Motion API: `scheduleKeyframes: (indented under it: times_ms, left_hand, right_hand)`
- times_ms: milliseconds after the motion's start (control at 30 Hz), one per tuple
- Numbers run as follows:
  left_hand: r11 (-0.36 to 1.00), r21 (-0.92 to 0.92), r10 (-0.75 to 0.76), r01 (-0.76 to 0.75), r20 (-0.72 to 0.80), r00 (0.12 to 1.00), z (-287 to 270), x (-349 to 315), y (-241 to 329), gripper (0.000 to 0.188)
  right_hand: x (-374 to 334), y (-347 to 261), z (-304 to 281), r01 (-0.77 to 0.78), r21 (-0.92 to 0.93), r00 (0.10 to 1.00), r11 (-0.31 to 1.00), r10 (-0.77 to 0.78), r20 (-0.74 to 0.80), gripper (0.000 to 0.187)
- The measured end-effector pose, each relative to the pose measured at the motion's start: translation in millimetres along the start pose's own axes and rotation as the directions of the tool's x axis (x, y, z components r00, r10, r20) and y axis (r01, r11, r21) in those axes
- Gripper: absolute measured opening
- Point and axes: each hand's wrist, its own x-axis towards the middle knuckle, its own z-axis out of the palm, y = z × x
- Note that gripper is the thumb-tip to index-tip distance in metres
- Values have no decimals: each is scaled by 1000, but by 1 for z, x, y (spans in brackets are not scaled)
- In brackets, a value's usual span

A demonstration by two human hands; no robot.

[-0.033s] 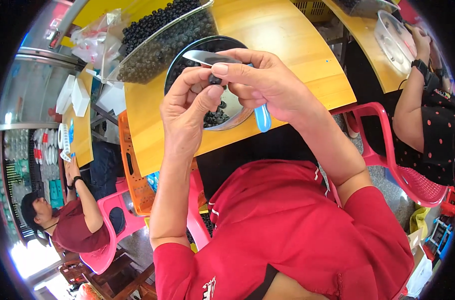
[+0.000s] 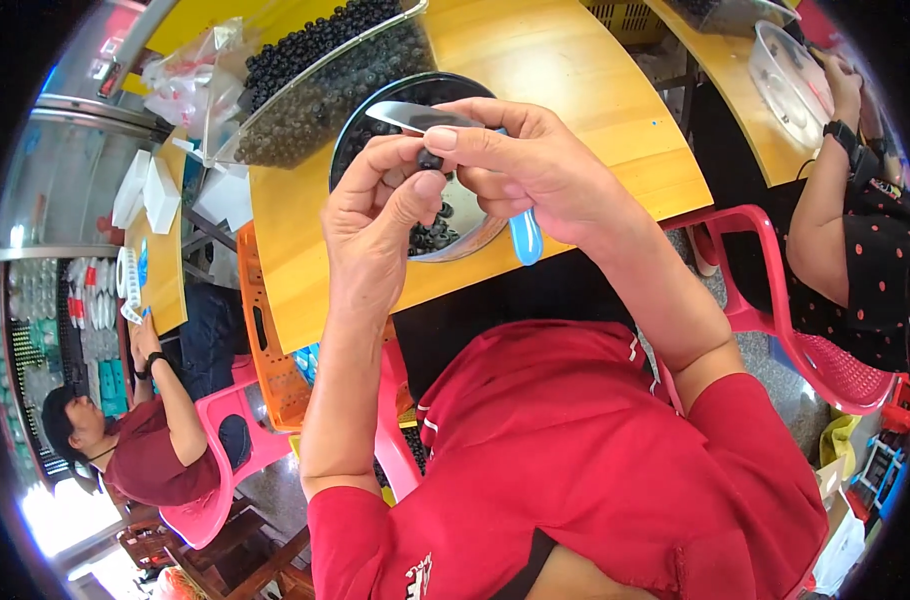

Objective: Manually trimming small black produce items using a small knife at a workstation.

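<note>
Between the thumb and fingers of my left hand (image 2: 380,205) is a small black round piece (image 2: 430,160). My right hand (image 2: 535,165) grips a knife with a light blue handle (image 2: 525,237); its pale blade (image 2: 415,115) points left above the piece. My right thumb presses near the blade and the piece, and the two hands almost touch. Below them stands a round bowl (image 2: 470,243) with more black pieces (image 2: 433,235) in it, partly hidden by my hands.
A clear bin (image 2: 315,85) full of black round pieces stands at the far left on the wooden table (image 2: 565,60). One person (image 2: 165,445) sits at left, another (image 2: 835,240) at right beside a clear tub (image 2: 787,85). Pink chairs (image 2: 750,245) stand around.
</note>
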Motion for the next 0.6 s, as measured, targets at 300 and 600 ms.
scheduleKeyframes:
  times_ms: [300, 600]
  left_hand:
    - [987, -149, -62, 57, -30, 998, -2, -1, -2, 25]
    - [975, -215, -80, 62, -76, 994, 7, -1, -6, 27]
  right_hand:
    - [1, 4, -3, 60, -45, 998, 997, -60, 16, 28]
    - [0, 3, 1, 106, -113, 993, 988, -111, -41, 31]
